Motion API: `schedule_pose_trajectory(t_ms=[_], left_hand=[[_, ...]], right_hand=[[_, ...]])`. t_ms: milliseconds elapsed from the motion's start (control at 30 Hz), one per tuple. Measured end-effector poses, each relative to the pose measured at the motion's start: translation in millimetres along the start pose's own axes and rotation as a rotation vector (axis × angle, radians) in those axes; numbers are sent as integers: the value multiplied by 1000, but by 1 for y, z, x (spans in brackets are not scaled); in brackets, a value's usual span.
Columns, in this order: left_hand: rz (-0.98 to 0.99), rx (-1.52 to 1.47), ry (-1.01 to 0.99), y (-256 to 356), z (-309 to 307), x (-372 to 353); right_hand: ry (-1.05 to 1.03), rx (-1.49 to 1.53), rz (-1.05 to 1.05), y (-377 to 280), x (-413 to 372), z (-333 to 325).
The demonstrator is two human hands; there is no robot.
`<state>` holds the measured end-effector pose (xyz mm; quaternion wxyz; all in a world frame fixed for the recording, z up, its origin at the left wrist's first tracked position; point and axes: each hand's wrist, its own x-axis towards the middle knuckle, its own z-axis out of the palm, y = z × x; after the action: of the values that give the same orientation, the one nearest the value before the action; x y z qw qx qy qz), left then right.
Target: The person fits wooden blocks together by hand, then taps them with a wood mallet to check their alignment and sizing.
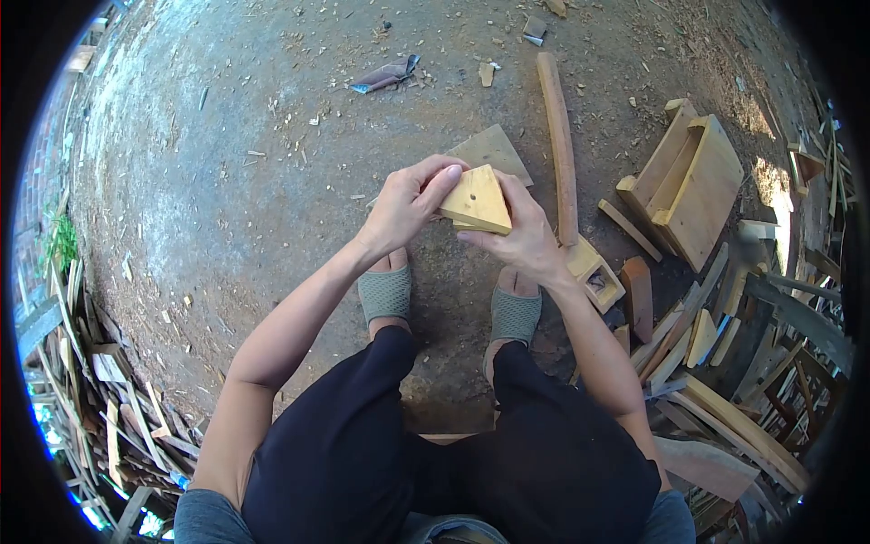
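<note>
Between my two hands, above the ground in front of my knees, is a small light wooden block (480,201) with slanted sides and a dark hole or knot in its face. My left hand (410,201) grips its left edge, the thumb resting on top. On the other side my right hand (527,228) wraps round the right edge, its thumb under the near side. Part of a second wooden layer shows beneath the block's lower edge. Behind my hands a flat square board (497,152) lies on the ground, partly covered by them.
A long wooden stick (558,145) lies right of the board. Further right stands a wooden box-like piece (702,190), with a small hollow wooden frame (594,276) nearer me. Scrap wood is piled at right (725,417) and left (118,408). A crumpled wrapper (388,74) lies ahead.
</note>
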<state>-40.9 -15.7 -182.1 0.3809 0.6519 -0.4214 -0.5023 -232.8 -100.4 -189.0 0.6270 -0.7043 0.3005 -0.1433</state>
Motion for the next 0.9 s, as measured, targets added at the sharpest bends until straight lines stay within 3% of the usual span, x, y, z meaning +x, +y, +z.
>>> schedule_pose_trajectory(t_ms=[67, 167, 367, 500, 667, 900], left_hand=[[-11, -64, 132, 1, 4, -1], [-90, -109, 128, 8, 1, -4], [-38, -81, 197, 0, 7, -3], [-43, -128, 230, -1, 11, -3], [-29, -213, 147, 3, 6, -6], [50, -166, 190, 5, 5, -11]], right_hand=[[49, -135, -3, -4, -3, 6], [99, -392, -83, -3, -6, 11], [179, -596, -38, -8, -12, 19], [267, -629, -75, -5, -10, 20], [82, -432, -53, -5, 3, -1], [7, -338, -72, -10, 8, -9]])
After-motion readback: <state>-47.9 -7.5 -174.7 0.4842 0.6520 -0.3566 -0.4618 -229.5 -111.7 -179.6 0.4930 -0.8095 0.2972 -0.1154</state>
